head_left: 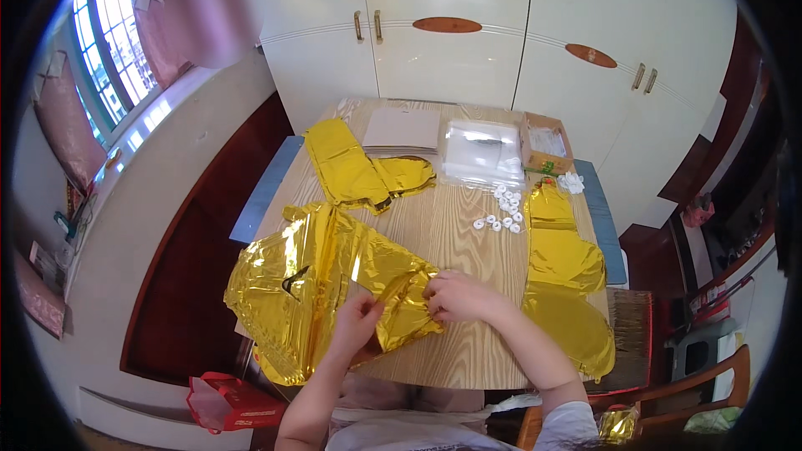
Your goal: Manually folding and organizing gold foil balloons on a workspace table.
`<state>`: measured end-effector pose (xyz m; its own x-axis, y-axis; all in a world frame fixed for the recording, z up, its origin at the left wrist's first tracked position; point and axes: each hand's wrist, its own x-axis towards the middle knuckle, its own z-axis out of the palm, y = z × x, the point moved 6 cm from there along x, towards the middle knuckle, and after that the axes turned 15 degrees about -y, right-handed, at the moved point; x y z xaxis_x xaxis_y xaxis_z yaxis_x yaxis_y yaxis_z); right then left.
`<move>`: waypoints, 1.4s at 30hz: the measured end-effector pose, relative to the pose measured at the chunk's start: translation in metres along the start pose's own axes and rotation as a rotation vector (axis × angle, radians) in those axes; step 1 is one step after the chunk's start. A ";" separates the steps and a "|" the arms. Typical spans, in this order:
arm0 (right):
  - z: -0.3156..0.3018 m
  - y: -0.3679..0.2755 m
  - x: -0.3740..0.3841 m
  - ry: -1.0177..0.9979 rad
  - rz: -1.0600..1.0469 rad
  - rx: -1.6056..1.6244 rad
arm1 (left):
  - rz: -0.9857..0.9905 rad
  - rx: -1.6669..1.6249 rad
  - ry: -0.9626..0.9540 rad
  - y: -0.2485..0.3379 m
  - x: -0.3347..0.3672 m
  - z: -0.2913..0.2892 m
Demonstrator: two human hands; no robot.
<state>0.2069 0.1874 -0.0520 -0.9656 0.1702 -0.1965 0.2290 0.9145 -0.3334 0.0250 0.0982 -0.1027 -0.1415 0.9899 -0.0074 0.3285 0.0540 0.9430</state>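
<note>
A large, flat gold foil balloon (276, 276), wrinkled and shiny, lies across the near left of the wooden table (480, 351). At its near edge my left hand (357, 324) is closed with a fold of the foil pinched between thumb and fingers. My right hand (458, 296) is closed on the balloon's right end, where the foil is bunched; the fingertips are partly hidden. Farther back lies a second gold foil balloon (342, 163), flat and bent at an angle. A third gold foil balloon (566, 284) stretches along the table's right side.
Several small white rings (505, 210) lie right of the table's middle. Behind them are a stack of clear plastic bags (484, 150), a pile of grey cardboard (403, 129) and an open cardboard box (547, 146). A red bag (230, 401) is below left, a wooden chair (702, 388) at lower right.
</note>
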 end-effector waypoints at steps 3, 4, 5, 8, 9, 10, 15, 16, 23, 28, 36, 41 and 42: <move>-0.001 -0.002 0.000 -0.035 0.021 0.023 | 0.037 -0.004 0.092 -0.008 -0.003 -0.024; 0.001 -0.001 0.000 -0.046 0.019 0.031 | 0.046 0.012 0.107 -0.005 -0.003 -0.032; 0.003 0.001 0.001 -0.057 0.017 0.038 | 0.003 0.059 0.149 -0.004 -0.006 -0.043; 0.008 0.006 0.002 -0.077 0.011 0.071 | 0.070 0.143 0.263 -0.014 -0.014 -0.085; 0.011 0.008 0.003 -0.083 0.008 0.085 | 0.082 0.136 0.296 -0.006 -0.019 -0.097; 0.013 0.011 0.003 -0.090 0.025 0.109 | 0.097 0.128 0.328 0.003 -0.024 -0.111; 0.011 0.011 0.004 -0.116 0.049 0.144 | 0.012 0.404 0.553 -0.022 -0.058 -0.194; 0.012 0.012 0.005 -0.117 0.060 0.151 | -0.042 0.443 0.568 -0.031 -0.066 -0.209; 0.008 0.011 0.003 -0.073 0.082 0.129 | -0.299 0.761 0.607 -0.059 -0.099 -0.251; 0.008 0.005 0.003 -0.032 -0.026 0.062 | -0.388 0.908 0.649 -0.066 -0.099 -0.251; 0.002 0.003 0.005 0.020 -0.009 -0.019 | 0.143 0.841 0.358 0.052 -0.058 -0.117; 0.005 0.005 0.006 0.019 -0.009 -0.012 | 0.276 0.602 -0.114 0.068 -0.031 0.012; 0.005 0.005 0.007 0.015 -0.009 -0.007 | 0.251 0.602 -0.144 0.067 -0.025 0.029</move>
<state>0.2022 0.1915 -0.0601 -0.9693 0.1674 -0.1800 0.2197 0.9186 -0.3285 0.0773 0.0809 -0.0490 0.1200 0.9873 0.1044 0.8052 -0.1583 0.5715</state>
